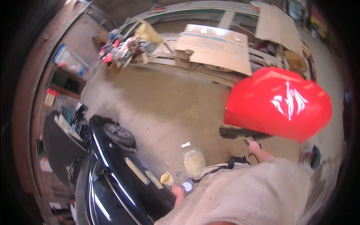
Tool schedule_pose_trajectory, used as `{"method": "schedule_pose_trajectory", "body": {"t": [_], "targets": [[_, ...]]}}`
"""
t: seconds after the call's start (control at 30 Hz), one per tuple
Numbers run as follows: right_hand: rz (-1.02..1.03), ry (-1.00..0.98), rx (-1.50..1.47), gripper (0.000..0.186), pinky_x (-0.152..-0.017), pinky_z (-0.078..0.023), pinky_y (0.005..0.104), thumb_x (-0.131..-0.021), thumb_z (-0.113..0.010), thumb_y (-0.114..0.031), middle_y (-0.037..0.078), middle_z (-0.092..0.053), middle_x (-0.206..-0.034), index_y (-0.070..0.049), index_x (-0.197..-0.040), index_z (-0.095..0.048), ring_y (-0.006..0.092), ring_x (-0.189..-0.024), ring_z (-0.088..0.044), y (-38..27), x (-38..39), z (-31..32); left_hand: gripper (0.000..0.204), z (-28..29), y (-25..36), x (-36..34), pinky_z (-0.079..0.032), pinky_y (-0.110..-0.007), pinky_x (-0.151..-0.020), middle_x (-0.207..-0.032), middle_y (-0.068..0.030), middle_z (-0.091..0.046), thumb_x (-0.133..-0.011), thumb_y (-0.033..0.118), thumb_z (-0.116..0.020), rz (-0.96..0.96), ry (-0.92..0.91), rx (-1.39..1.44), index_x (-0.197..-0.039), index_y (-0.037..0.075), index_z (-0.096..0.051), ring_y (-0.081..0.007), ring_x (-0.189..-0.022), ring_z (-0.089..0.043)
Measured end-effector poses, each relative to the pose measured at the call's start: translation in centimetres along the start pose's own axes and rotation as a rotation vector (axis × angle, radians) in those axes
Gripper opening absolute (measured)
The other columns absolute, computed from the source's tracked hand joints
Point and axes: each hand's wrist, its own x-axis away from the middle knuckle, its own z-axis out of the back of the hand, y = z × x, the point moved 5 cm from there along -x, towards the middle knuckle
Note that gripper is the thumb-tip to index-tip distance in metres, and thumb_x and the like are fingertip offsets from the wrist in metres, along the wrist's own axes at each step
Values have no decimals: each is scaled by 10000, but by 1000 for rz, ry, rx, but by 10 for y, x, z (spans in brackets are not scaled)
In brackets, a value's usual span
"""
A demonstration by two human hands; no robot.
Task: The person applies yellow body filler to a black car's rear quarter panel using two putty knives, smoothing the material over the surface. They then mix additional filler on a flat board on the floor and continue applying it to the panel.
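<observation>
- Head view, counts: one black car [112, 183], one glossy red body panel [279, 103], one yellow rag [166, 177], one small round tin [187, 185], one clear plastic bag [194, 161] on the floor, two cardboard sheets [215, 47] lying on pale planks at the far side of the floor, and one wheel [119, 134] showing at the car's upper end.
- Two hands show, both the person's own, well apart from each other on either side of the pale shirt.
- The left hand [177, 190] is low at the centre, just beside the car's flank. The yellow rag sits right at its fingertips, and the fingers seem to pinch it, though blur keeps the grip from being certain.
- The round tin lies just to the right of that hand, with the plastic bag just above it on the concrete floor [165, 105].
- The right hand [254, 146] is raised toward the lower edge of the red panel, near a dark strip [236, 132] under it. It appears closed on a small dark thing, too blurred to name.
- The red panel is above and to the right of the right hand, well apart from the rag.
</observation>
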Motion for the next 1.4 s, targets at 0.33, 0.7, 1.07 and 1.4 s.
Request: {"method": "schedule_pose_trajectory", "body": {"t": [0.33, 0.7, 1.07, 1.4], "targets": [[-36, 210, 30, 574, -929, -529, 488, -883, -590, -125, 229, -690, -1119, -212, -1444, -502, 398, -1044, -665, -9, -9, 15, 473, -33, 14, -8, -456, -382, -430, -640, -91, -556, -1056, 460, -392, -112, -33, -282, -920, 34, -546, -207, -471, -544], [64, 147, 64, 644, -1008, -481, 482, -865, -599, -151, 193, -639, -1286, -255, -1486, -462, 372, -1198, -602, -72, 62, 28, 492, 8, -17, -10, -520, -440, -603, -823, -165, -657, -1046, 422, -422, -116, 10, -544, -994, -20, -631, -303, -671, -643], [-52, 244, -58, 662, -939, -515, 467, -880, -557, -111, 170, -665, -1182, -299, -1506, -452, 357, -1131, -637, -33, 74, 10, 458, -87, 22, -72, -484, -400, -564, -777, -114, -615, -1029, 454, -437, -243, -311, -537, -1022, 38, -628, -262, -624, -590], [-393, 216, -380, 827, -971, -531, 427, -815, -654, -26, 121, -616, -1366, -301, -1546, -382, 321, -1217, -619, 59, 131, -40, 430, -165, 68, -91, -451, -364, -528, -736, -69, -578, -1013, 482, -451, -86, -546, -540, -1048, 91, -625, -226, -581, -543]]}}
